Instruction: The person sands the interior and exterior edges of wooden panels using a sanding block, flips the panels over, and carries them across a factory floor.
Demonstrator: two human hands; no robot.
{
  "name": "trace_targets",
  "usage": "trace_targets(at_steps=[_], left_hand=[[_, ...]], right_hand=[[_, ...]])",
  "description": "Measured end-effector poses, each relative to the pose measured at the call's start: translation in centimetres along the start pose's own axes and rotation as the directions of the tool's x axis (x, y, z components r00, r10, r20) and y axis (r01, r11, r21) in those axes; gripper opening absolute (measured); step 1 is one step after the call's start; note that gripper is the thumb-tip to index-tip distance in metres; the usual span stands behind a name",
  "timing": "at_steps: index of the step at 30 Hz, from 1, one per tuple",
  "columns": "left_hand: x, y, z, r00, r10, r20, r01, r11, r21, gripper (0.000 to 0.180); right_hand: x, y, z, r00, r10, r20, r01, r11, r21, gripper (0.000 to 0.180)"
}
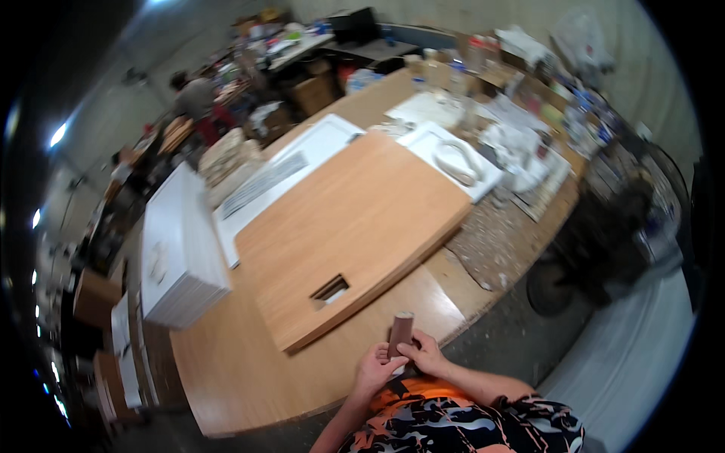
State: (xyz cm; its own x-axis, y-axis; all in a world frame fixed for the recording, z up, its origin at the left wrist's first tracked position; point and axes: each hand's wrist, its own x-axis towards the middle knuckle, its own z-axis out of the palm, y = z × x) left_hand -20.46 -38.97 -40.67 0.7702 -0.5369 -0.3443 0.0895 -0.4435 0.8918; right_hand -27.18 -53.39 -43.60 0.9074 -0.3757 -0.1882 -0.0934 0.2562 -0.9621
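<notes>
You held a small brown sandpaper-wrapped block [401, 332], seemingly light and stiff, upright at the workbench's [249, 377] near edge, left hand [375, 368] and right hand [425, 355] fingers closed around its lower end.

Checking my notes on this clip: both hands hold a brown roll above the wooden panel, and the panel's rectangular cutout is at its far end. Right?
Not quite: the head view shows the cutout at the near end of the wooden panel, close to the hands. Left hand and right hand do hold the brown roll.
</notes>
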Motion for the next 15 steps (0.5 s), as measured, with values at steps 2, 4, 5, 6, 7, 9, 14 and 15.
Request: trace_targets(at_steps=[2,4,5,6,7,9,14,15], left_hand=[[0.3,-0.6,-0.5,0.999,0.040,0.021,-0.040,0.999,0.035,0.047],[-0.6,0.6,-1.3,0.995,-0.053,-0.087,0.047,0.996,-0.071,0.050],[-1.2,1.0,-2.0,0.983,-0.110,-0.148,0.091,0.988,-0.127,0.052],[-1.5,1.0,-3.0,0.969,-0.104,-0.223,0.064,0.981,-0.181,0.050],[-1.7,0.7,-4.1,0.948,-0.105,-0.301,0.032,0.971,-0.237,0.048],[-2.1,-0.3,-6.4,0.863,-0.167,-0.476,0.054,0.969,-0.241,0.043],[-3.2,-4.0,-12.1,0.703,-0.087,-0.706,-0.169,0.944,-0.283,0.050],[-3.6,-4.3,-12.9,0.670,-0.089,-0.737,-0.180,0.944,-0.278,0.050]], right_hand=[[1.1,-2.5,-2.4,0.985,0.066,-0.159,-0.102,0.968,-0.227,0.032],[2.9,-3.3,-6.5,0.923,0.121,-0.366,-0.201,0.961,-0.190,0.034],[4.0,-2.7,-9.0,0.861,0.025,-0.509,-0.203,0.933,-0.298,0.032],[5.2,-1.8,-11.7,0.778,-0.086,-0.622,-0.224,0.888,-0.402,0.031],[6.4,-1.5,-14.5,0.753,-0.095,-0.651,-0.290,0.840,-0.458,0.030],[7.9,-2.0,-19.3,0.713,-0.179,-0.678,-0.348,0.749,-0.564,0.030],[10.8,-5.3,-25.6,0.770,-0.110,-0.629,-0.428,0.642,-0.636,0.032],[11.0,-7.4,-25.3,0.789,-0.006,-0.614,-0.528,0.506,-0.683,0.036]])
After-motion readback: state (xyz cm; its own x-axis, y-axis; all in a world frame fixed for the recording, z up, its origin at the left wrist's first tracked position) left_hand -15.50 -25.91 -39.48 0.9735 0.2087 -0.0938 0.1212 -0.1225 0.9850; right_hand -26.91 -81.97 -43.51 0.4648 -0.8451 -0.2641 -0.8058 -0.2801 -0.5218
